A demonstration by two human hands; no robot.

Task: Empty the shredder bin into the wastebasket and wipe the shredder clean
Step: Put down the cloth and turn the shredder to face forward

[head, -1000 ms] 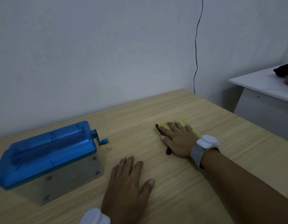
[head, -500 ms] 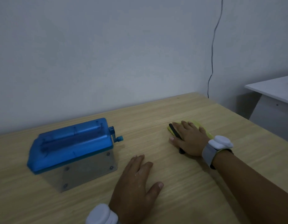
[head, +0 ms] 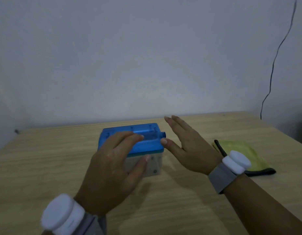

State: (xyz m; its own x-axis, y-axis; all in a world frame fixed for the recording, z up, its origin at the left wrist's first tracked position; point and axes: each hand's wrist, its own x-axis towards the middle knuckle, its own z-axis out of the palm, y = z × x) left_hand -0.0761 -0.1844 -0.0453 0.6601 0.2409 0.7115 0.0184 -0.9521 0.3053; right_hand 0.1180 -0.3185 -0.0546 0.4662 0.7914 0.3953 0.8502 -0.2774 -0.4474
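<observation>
Our left hand [head: 111, 168], flat on the desk [head: 45, 167] a second ago, has come up, and its grip now curls wide over the near left of the shredder [head: 138, 143]: fingers [head: 129, 135] spread across the blue lid, thumb [head: 143, 162] down along the clear bin wall. We cannot tell whether it is touching yet, but nothing is clamped.

The shredder sits on the desk directly under and between our two grips, its small crank stub poking out toward the right hand.

Our right hand [head: 189, 150] has let go of the yellow cloth [head: 240, 153] it was resting on and has swung in beside the shredder's right end. Its grip is wide and empty, palm facing the lid edge, thumb tip just beside the blue corner.

The cloth lies on the desk behind and to the right of that wrist, well clear of the shredder, with a dark strap along its edge.

We read this as wiping being set aside: both hands are closing on the shredder, probably to lift the lid or carry the bin. No wastebasket shows here, so emptying has not begun.
</observation>
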